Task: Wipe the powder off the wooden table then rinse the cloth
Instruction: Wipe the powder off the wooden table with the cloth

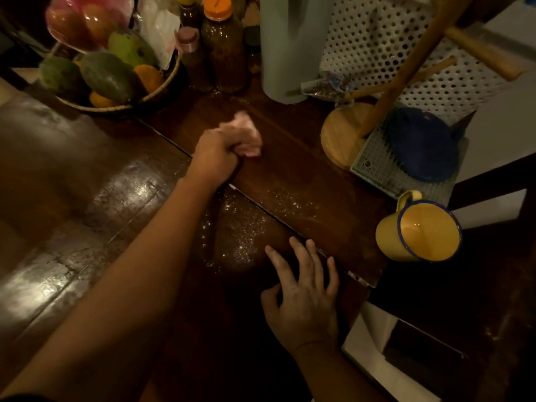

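Two hands are in my view, and I take them from the left. At the far left, at the back, a woven fruit basket [121, 91] sits well apart from the work. My left hand [214, 153] reaches out over the wooden table [293, 166]. Its fingers are curled tight round a bunched pink cloth [248, 137], which bulges past the knuckles and presses on the board. The cloth is blurred, so I judge it to be mid-stroke.

Nearer to me, between the two hands, lies the powder [242, 233], a white scatter straddling the seam between two planks. A thinner dusting sits on the plank to the right of the seam.

My right hand [304, 288] lies flat on the wood with its fingers straight and spread. It holds nothing. Its fingertips are at the seam, just beside the right edge of the scatter, and I take it to be bracing me.

Further right, a yellow mug [420, 230] stands near the table's edge, close to the dusted plank.

I judge the wiping to be under way but far from done, since most of the powder is untouched. The rinse has not begun, and I see no tap or sink.

The next stroke calls for drawing the cloth back toward me through the scatter with firm, even pressure. I should gather the powder into the folds, not push it into the seam, and keep clear of the mug.
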